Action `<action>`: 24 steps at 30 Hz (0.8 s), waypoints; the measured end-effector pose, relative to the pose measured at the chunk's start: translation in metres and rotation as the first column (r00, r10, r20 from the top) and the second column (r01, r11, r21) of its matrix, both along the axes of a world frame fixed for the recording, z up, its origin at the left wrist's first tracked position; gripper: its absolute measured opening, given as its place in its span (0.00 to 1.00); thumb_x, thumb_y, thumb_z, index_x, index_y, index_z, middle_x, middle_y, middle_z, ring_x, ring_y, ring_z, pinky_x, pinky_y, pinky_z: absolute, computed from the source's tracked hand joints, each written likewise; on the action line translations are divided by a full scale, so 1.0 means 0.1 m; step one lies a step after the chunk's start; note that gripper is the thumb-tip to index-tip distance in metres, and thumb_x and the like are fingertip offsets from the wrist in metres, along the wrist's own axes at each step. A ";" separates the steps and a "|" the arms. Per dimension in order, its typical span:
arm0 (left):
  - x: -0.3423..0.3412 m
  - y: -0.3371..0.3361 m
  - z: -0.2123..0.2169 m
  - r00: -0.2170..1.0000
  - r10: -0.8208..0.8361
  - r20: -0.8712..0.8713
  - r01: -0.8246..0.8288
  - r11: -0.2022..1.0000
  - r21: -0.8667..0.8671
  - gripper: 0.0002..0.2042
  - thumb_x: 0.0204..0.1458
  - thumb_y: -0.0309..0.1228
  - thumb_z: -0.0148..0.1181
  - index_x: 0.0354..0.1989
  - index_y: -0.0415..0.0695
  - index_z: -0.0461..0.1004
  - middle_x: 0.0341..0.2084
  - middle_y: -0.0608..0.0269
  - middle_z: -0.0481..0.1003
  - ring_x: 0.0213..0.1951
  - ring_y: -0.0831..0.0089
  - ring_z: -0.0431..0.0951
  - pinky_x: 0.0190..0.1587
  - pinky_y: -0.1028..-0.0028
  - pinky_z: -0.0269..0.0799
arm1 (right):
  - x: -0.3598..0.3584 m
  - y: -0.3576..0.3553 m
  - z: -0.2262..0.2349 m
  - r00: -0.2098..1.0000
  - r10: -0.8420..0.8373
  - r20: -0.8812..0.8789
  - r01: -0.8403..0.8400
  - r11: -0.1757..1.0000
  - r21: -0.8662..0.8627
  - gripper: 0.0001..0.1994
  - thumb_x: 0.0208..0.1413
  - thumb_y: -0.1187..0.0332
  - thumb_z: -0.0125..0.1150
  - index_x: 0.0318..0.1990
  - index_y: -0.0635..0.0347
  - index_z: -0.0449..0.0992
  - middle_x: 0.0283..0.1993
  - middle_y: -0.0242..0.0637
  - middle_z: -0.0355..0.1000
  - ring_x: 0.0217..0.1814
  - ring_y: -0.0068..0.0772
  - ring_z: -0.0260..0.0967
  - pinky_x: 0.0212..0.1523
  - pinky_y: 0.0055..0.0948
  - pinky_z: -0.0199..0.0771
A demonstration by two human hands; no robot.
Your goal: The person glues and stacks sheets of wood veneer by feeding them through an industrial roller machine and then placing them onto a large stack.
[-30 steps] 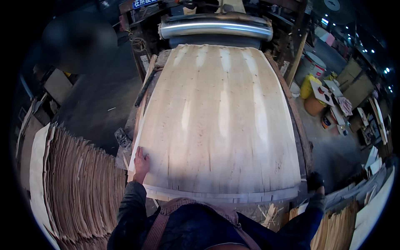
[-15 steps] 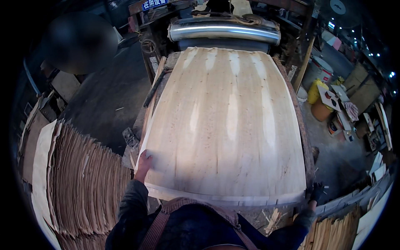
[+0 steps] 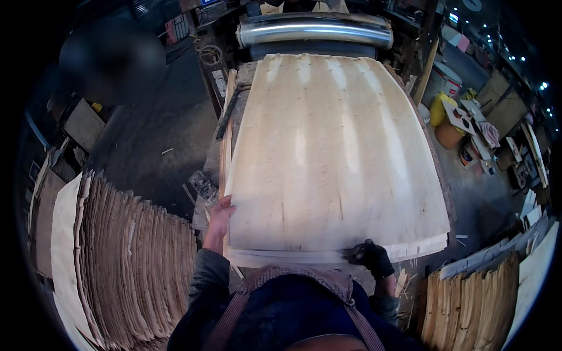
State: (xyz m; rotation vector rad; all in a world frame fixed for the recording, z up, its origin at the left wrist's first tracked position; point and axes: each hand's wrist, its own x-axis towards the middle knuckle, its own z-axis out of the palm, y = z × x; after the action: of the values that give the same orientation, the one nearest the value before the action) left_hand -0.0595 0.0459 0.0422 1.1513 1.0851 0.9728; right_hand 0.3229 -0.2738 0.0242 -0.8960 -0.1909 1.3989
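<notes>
A wide pale wood veneer sheet (image 3: 328,158) lies before me on a stack of sheets, whose layered front edges (image 3: 281,256) show below it. At the sheet's left edge, near its front corner, my bare left hand (image 3: 220,215) has its fingers closed about the border. My right hand (image 3: 371,258), in a dark glove, is at the front edge, right of the middle; its fingers curl onto the sheet's rim, with the fingertips partly hidden. Lighter streaks run along the sheet toward the far end.
A shiny metal roller (image 3: 316,32) spans the far end. Upright brown veneer sheets (image 3: 134,263) are packed at the left, more wood sheets (image 3: 468,304) at the lower right. A dark bar (image 3: 229,111) lies along the left side. Buckets and an orange-brown drum (image 3: 448,133) stand at the right.
My right hand has moved leftward from beyond the sheet's right front corner onto the front edge. My left hand stays at the left edge. The whole view has shifted slightly.
</notes>
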 end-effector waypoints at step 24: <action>-0.19 0.32 -0.30 0.993 0.069 0.099 -0.073 0.997 0.034 0.26 0.41 0.11 0.49 0.54 0.34 0.63 0.43 0.51 0.71 0.45 0.70 0.73 0.43 0.75 0.70 | -0.10 0.89 0.19 0.879 0.032 0.475 0.081 0.973 -0.216 0.21 0.57 0.57 0.52 0.26 0.70 0.71 0.18 0.42 0.70 0.20 0.33 0.71 0.24 0.30 0.74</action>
State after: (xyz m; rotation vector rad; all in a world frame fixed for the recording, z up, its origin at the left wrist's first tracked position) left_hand -0.0788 0.0780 0.0117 1.0903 1.0386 1.0986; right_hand 0.3131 -0.1846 0.0428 -1.4305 -0.3948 1.1683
